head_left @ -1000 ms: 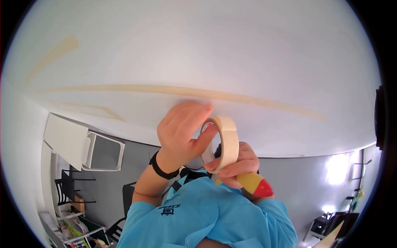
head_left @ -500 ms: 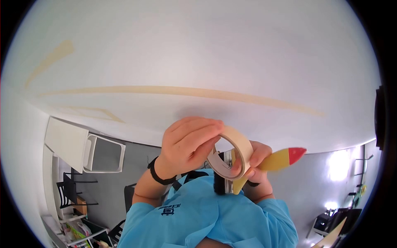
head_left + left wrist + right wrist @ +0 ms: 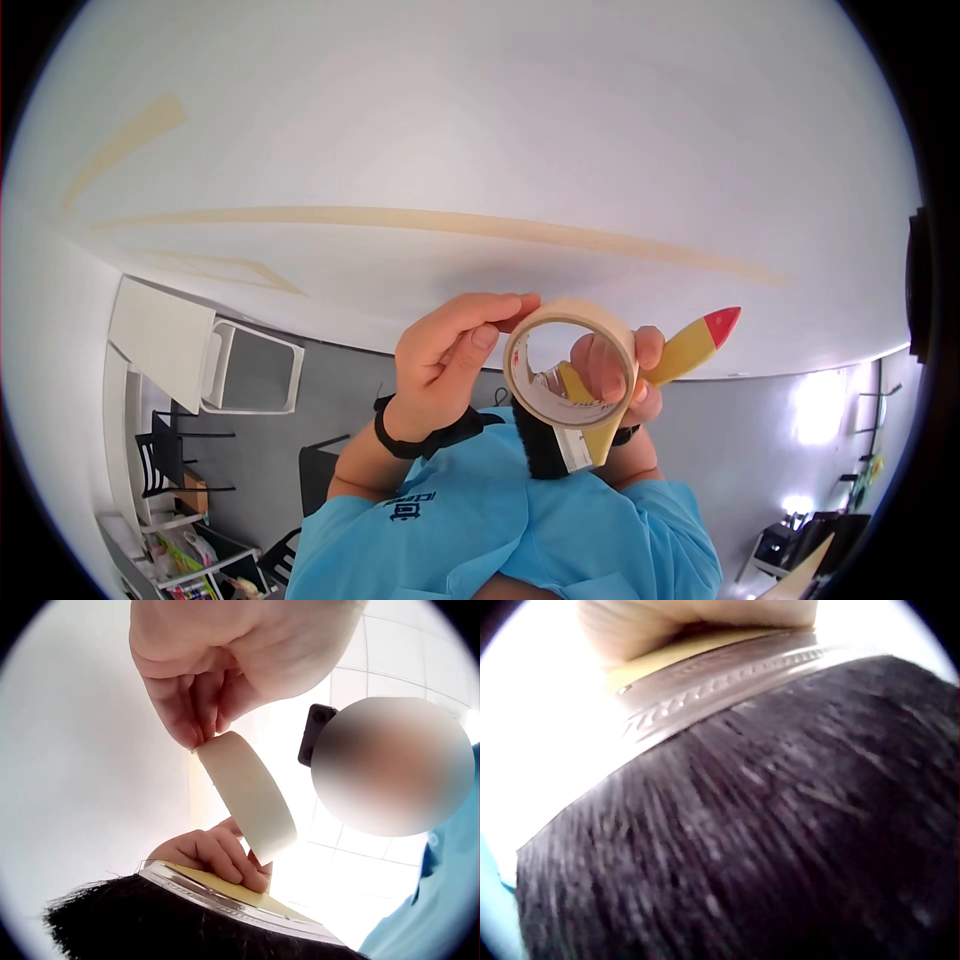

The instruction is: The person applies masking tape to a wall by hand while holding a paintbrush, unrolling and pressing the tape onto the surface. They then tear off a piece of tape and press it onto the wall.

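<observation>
Head and wrist views of two hands at a white wall [image 3: 500,110]. In the left wrist view, the roll of tape [image 3: 247,799] is shown below the left grip [image 3: 247,645], its upper edge touched by the fingertips; in the head view it is seen just right of centre, its ring turned toward the camera. The left fingers are extended and the thumb is held apart from the roll. The right grip [image 3: 214,853] is closed about the roll and the brush [image 3: 602,438], whose yellow handle and red tip are directed to the right. The right wrist view is filled by its black bristles. The wall is crossed by a long tan strip [image 3: 440,217]; a shorter strip [image 3: 135,140] is visible at upper left. A blue shirt [image 3: 480,520] is seen below.
</observation>
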The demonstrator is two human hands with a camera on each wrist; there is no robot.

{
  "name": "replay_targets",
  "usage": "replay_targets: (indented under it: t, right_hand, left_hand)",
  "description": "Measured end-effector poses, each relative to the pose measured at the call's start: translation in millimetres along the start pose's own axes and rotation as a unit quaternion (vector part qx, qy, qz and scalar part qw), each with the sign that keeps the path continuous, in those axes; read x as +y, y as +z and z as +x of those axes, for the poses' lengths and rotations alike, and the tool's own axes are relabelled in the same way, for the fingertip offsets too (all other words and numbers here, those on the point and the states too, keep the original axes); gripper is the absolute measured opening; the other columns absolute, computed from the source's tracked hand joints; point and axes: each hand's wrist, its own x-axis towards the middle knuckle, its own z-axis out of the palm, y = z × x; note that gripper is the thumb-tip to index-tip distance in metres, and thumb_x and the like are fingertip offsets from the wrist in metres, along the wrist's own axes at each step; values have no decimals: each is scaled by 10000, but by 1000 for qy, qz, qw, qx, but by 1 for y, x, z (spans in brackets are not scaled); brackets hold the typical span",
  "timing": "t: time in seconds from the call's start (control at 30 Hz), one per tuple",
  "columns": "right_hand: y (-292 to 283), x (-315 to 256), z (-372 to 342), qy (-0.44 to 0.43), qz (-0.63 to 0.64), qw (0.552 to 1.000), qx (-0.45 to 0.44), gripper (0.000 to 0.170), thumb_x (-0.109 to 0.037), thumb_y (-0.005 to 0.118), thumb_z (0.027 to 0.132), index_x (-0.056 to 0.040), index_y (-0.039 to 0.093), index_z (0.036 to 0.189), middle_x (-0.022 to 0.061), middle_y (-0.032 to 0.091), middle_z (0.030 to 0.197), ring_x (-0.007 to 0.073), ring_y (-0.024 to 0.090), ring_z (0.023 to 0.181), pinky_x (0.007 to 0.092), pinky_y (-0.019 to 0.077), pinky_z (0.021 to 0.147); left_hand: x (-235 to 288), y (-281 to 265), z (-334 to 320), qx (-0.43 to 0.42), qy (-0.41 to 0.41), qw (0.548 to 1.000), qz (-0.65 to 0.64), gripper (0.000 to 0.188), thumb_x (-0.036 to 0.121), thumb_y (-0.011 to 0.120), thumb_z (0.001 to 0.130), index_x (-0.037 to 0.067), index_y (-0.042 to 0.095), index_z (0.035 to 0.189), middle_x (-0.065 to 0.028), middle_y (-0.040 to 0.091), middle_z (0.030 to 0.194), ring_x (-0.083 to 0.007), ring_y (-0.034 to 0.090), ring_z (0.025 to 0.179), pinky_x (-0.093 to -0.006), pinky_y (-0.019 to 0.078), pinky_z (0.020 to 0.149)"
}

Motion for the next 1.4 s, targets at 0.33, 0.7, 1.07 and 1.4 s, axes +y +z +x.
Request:
replay_targets:
  t: [0.33, 0.7, 1.07, 1.4]
  right_hand:
    - [-9, 0, 6, -33, 76, 996, -42, 252, -139, 608, 833, -157, 557, 1079, 10, 648, 755, 78, 470, 515, 216, 337, 477]
    - [-15, 11, 14, -60, 167, 982, -61, 201, -165, 502, 923, -176, 610, 1094, -21, 693, 886, 34, 409, 453, 186, 316, 465]
    - [-25, 13, 9, -72, 202, 971, -106, 220, -235, 430, 963, -181, 615, 1069, -28, 693, 844, 64, 390, 435, 190, 308, 432]
    - [-20, 8, 10, -70, 191, 972, -115, 207, -273, 438, 968, -193, 598, 1074, -40, 688, 889, 64, 387, 434, 199, 310, 442]
  left_hand:
    - [-3, 0, 3, -62, 48, 994, 77, 320, -117, 436, 831, -21, 605, 1085, -210, 611, 1115, -285, 570, 1050, -345, 485, 846]
    - [-7, 8, -1, -93, 66, 993, 36, 457, -137, 480, 762, -12, 569, 1192, -185, 534, 1200, -284, 523, 1070, -361, 447, 861]
    - [-15, 12, -2, -56, 3, 992, -113, 298, -122, 449, 897, -21, 572, 1149, -146, 580, 1140, -216, 577, 1035, -295, 479, 862]
    - [-20, 14, -5, -60, 68, 993, -72, 365, -191, 506, 814, 8, 573, 1113, -183, 567, 1179, -292, 532, 1105, -380, 464, 885]
